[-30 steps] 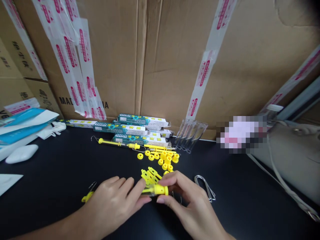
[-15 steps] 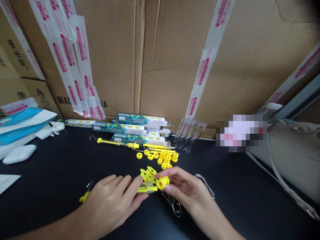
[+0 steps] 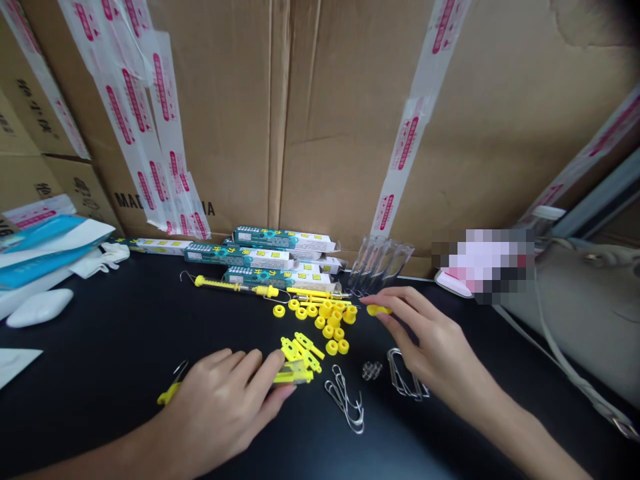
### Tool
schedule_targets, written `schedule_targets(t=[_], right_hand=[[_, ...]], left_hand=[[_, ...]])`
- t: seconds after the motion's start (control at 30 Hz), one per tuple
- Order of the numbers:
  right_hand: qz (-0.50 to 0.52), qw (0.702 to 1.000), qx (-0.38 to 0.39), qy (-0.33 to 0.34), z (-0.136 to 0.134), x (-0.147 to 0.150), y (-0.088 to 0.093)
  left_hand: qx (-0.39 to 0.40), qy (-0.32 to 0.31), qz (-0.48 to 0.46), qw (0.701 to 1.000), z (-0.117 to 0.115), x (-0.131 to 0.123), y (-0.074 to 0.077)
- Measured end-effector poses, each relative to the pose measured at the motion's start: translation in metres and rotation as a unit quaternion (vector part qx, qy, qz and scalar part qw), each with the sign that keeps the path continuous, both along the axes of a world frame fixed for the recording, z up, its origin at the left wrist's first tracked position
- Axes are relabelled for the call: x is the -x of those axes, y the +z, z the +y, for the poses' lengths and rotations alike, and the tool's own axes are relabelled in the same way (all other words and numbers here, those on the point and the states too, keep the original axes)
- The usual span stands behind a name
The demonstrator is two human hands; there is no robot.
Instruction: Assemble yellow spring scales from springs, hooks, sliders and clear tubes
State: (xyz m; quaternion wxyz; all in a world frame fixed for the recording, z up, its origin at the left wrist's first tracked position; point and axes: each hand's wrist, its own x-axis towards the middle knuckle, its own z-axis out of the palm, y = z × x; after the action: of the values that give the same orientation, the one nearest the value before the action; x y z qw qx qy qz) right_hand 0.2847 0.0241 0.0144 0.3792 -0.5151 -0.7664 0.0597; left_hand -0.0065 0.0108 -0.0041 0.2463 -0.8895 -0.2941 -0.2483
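Note:
My left hand is wrapped round a spring scale with a clear tube and yellow parts. Its hook sticks out past the knuckles on the left, while the palm hides its middle. Out to the right, the fingertips of my right hand pinch a yellow plastic cap just above the table. Several yellow caps and rings lie to its left. Between the hands are flat yellow strips, bent wire hooks and a small cluster of metal coils.
Another spring scale lies before several printed boxes. Clear tubes lean against the large carton at the back. More wire loops lie below my right wrist. At the far right sits a beige bag; at left, blue-white packs.
My right hand has moved up and to the right, taking the yellow cap away from the spring scale's end. The left hand has hardly moved. Metal coils and hooks it covered now show.

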Motion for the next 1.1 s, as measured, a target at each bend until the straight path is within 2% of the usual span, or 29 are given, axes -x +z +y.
schedule_targets(t=[0.1,0.2,0.4,0.6,0.7,0.8,0.93,1.1], right_hand=[[-0.095,0.994,0.047,0.011,0.009,-0.016,-0.010],[-0.116,0.990,0.076,0.031,0.010,-0.018,-0.018],[-0.068,0.994,0.074,0.041,0.006,-0.001,-0.020],[-0.019,0.994,0.109,0.009,0.006,0.002,-0.020],[0.052,0.990,0.128,-0.026,0.006,0.002,-0.018],[0.146,0.971,0.185,-0.041,0.004,0.003,-0.012],[0.238,0.933,0.271,-0.001,0.001,0.003,-0.006],[0.339,0.884,0.318,0.044,-0.001,0.009,0.001]], left_hand=[[0.006,0.001,0.003,1.000,0.000,0.000,0.000],[0.005,0.004,0.005,1.000,0.001,0.000,-0.001],[-0.003,-0.002,-0.011,1.000,0.001,0.000,-0.003],[-0.001,0.002,-0.016,1.000,0.001,0.000,-0.003],[-0.002,0.004,-0.012,1.000,0.002,0.000,-0.004],[-0.001,0.002,-0.012,1.000,0.003,0.000,-0.005],[-0.001,-0.004,-0.007,1.000,0.002,-0.001,-0.004],[0.003,-0.015,-0.006,1.000,0.002,-0.001,-0.002]])
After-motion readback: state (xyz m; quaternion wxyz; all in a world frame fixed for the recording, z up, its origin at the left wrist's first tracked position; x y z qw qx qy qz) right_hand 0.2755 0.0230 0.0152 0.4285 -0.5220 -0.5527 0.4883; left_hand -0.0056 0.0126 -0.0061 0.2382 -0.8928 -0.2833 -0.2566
